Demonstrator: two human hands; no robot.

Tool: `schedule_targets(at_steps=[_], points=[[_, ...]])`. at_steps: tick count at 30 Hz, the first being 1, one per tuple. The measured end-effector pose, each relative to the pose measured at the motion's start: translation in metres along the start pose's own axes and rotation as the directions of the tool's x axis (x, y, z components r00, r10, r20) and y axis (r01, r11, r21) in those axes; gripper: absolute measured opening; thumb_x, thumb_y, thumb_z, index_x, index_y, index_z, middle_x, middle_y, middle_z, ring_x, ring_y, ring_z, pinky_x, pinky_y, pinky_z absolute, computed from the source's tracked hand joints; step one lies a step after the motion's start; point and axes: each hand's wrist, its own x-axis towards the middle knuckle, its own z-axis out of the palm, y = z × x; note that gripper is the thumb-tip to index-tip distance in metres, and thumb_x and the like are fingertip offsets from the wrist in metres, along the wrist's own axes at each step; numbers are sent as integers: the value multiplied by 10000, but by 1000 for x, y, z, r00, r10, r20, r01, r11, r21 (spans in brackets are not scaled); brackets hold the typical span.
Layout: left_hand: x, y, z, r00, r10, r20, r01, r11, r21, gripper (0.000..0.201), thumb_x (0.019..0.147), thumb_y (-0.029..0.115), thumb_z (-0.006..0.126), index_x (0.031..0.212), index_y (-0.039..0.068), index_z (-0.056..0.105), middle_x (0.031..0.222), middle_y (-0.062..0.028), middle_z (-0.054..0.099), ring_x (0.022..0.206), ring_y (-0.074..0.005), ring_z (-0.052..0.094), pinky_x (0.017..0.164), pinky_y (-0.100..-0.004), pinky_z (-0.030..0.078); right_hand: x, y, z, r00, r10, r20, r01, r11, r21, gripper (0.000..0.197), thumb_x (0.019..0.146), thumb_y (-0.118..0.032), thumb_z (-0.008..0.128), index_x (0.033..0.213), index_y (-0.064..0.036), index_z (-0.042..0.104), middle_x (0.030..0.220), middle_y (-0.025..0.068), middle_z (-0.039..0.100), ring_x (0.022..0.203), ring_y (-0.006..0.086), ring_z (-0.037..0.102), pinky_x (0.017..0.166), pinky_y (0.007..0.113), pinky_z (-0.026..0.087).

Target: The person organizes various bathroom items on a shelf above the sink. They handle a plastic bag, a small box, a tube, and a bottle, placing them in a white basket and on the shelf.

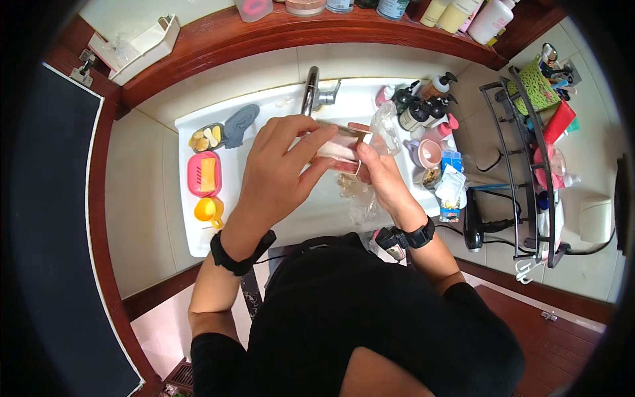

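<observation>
Over the white sink (291,218) I hold a small, pale, open-ended box (343,147) with a whitish inside and some red along its lower edge. My right hand (385,177) is closed round its right end, the thumb along the near side. From the left, my left hand (274,169) has its fingers and thumb bent onto the box's other end. What lies inside the box is too small to make out. Crumpled clear plastic (362,204) lies in the basin below, and more clear plastic (385,129) shows just beyond my right hand.
A chrome faucet (309,92) rises behind my hands. On the left rim sit a pink soap dish (192,185) and a yellow cup (209,210). Pump bottles (415,114), a pink mug (428,153) and packets crowd the right rim, near a dark rack (512,165) and a hair dryer (472,221).
</observation>
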Motion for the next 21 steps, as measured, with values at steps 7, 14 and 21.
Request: schedule_targets(at_steps=[7,14,21], points=[[-4,22,6,997,-32,74,26,996,85,275,776,155,828,1013,89,705,1099,-88,633,987,-304,577,906,-417,450,-5,6,-13,989,-147,-24,146,989,-20,870,860,-378,832,1507,-7,385,1397,143,540,1278,221,529,1067,363,454],[-25,16,13,995,89,53,-89,996,-5,190,796,92,790,947,76,675,1005,-37,690,953,-278,601,875,-398,459,-19,-2,-26,977,-212,-35,208,974,-87,798,895,-361,764,1504,-4,393,1429,142,507,1272,216,524,1062,363,453],[-25,29,21,991,-119,-65,112,988,-107,207,804,61,789,997,79,716,932,-40,705,887,-256,619,809,-376,476,-28,1,-30,980,-193,-45,189,978,-85,854,863,-336,819,1515,-7,376,1461,135,480,1304,220,508,1088,365,436]])
